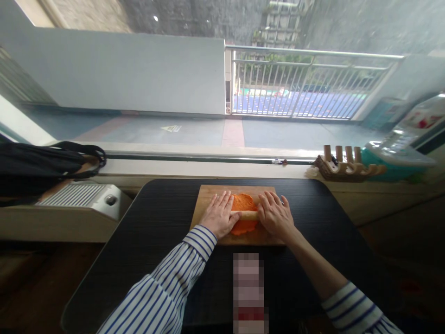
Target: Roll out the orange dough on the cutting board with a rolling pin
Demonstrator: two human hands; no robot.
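Observation:
A flat piece of orange dough point(244, 203) lies on a wooden board point(208, 192) in the middle of a dark table point(160, 218). A pale wooden rolling pin point(245, 215) rests across the dough. My left hand point(219, 214) presses flat on the pin's left end, fingers stretched out. My right hand point(275, 214) presses flat on its right end, fingers also spread. Both arms wear blue-striped white sleeves.
A black bag point(41, 162) and a white appliance point(86, 197) sit on the ledge at left. A wooden rack point(344, 164) and a teal container point(396, 162) stand on the sill at right. A window looks onto a balcony with a metal railing point(306, 83).

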